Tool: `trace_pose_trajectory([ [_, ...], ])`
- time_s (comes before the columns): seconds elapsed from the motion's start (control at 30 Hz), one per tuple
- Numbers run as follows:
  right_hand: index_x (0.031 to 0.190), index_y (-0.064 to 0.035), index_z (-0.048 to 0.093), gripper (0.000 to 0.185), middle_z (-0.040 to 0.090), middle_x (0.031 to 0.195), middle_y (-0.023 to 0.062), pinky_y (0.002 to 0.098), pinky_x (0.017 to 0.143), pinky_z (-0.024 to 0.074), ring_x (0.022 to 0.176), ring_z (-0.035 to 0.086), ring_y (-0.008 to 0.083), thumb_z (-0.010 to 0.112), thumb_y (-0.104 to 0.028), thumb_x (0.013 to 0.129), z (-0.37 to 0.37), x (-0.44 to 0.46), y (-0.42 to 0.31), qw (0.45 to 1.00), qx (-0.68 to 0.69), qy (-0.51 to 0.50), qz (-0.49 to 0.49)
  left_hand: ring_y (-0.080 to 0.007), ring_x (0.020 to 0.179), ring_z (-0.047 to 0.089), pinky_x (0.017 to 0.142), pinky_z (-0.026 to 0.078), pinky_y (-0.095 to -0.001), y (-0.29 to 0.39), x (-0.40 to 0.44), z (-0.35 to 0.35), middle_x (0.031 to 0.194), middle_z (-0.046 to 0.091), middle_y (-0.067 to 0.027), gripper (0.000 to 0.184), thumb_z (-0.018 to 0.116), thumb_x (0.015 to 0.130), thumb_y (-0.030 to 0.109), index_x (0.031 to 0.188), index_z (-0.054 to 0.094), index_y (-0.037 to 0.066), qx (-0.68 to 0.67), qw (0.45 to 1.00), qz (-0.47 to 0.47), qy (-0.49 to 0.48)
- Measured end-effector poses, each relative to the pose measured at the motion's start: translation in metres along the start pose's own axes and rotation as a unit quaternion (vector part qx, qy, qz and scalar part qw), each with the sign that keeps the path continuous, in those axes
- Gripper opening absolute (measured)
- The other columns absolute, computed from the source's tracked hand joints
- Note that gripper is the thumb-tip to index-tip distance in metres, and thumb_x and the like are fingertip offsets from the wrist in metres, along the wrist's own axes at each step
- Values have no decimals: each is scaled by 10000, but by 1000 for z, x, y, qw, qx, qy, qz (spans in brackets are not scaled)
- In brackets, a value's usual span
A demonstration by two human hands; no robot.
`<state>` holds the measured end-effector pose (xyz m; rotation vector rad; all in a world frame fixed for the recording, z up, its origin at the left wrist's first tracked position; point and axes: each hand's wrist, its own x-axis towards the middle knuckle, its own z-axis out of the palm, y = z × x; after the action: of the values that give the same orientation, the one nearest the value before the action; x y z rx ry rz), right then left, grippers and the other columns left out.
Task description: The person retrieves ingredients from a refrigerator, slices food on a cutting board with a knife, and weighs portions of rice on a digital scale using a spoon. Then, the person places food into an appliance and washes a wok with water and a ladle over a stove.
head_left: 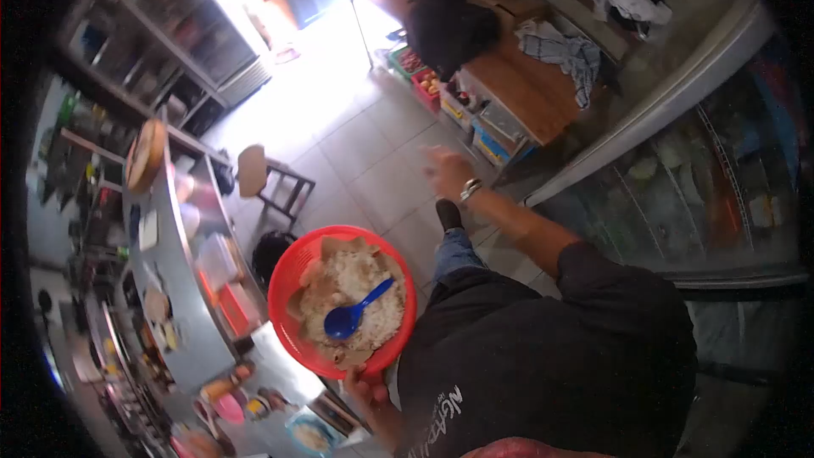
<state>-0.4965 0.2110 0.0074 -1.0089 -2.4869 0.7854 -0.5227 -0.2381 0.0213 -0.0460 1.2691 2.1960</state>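
Note:
My left hand (366,390) grips the near rim of a round red plastic basket (290,341). The basket holds cooked white rice (348,273) on brown paper lining (341,245). Lying on top of the rice is a blue plastic rice scoop (343,321), its handle pointing up and right. My right hand (448,171) hangs out to the side over the tiled floor, slightly blurred, with its fingers spread and nothing in them. A metal watch or bracelet (471,190) circles that wrist.
A metal counter (182,305) runs along the left, with containers on shelves beneath. A wooden stool (270,180) stands on the floor. At the right, a glass-fronted display case (661,195) is close to my arm. Beyond sits a wooden table (521,89) with a cloth (564,55), crates alongside.

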Motion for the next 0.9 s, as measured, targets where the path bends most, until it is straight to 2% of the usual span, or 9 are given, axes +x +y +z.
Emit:
trace_pose_trajectory([
  [0.03,1110,-30,589,367,600,1082,182,412,840,476,994,575,345,606,-184,777,-24,21,47,998,0,63,2,-301,1049,548,885,494,-436,0,30,26,1159,520,-162,420,550,797,121,1180,437,-10,-7,998,-60,30],
  [0.07,1056,-9,616,336,620,1015,196,412,793,492,929,595,354,608,-187,771,-66,43,83,990,-27,56,128,-285,974,582,848,511,-433,-18,56,57,1085,551,-148,373,557,780,88,1123,453,-14,-27,990,-121,65],
  [0.17,1120,37,591,384,628,987,247,355,787,499,934,623,313,602,-164,793,-87,97,277,947,-42,285,141,-257,826,621,754,534,-459,-54,145,118,891,594,-113,403,557,763,29,1146,441,-10,32,964,-199,174],
  [0.2,1147,17,582,378,614,1057,240,375,819,489,963,611,323,590,-144,805,-102,114,339,931,-12,317,180,-262,824,623,746,533,-474,-68,174,137,900,594,-121,459,549,773,25,1207,402,9,58,967,-236,72],
  [0.27,1194,-91,577,334,561,1201,189,451,975,398,1100,528,367,506,-148,872,-192,130,319,905,-126,199,354,-289,843,626,736,535,-495,-107,232,180,961,578,-148,566,525,778,6,1307,325,49,75,953,-290,-46],
  [0.37,1154,-92,600,373,610,1109,169,434,904,438,1041,567,339,610,-132,783,-214,175,522,879,-279,306,237,-334,886,619,726,543,-493,-167,282,276,1078,534,-179,659,519,763,-3,1359,254,91,67,928,-347,-114],
  [0.5,1145,-137,611,380,590,1144,148,444,978,381,1132,507,324,622,-187,768,-263,209,550,837,-466,49,283,-359,950,594,757,531,-492,-229,336,387,1148,503,-191,648,531,753,46,1345,267,59,119,885,-397,-211],
  [0.67,1084,-135,638,360,580,1152,147,450,1008,346,1159,479,313,634,-253,744,-265,207,620,823,-521,93,206,-311,952,594,715,554,-458,-286,354,460,1129,520,-151,672,557,777,63,1371,245,116,140,836,-465,-258],
  [0.9,952,-106,672,268,593,1124,145,411,967,393,1107,515,310,630,-240,724,-281,220,593,877,-391,206,187,-302,938,589,722,544,-464,-339,383,490,1095,538,-140,672,566,802,94,1386,235,137,168,763,-551,-293],
])
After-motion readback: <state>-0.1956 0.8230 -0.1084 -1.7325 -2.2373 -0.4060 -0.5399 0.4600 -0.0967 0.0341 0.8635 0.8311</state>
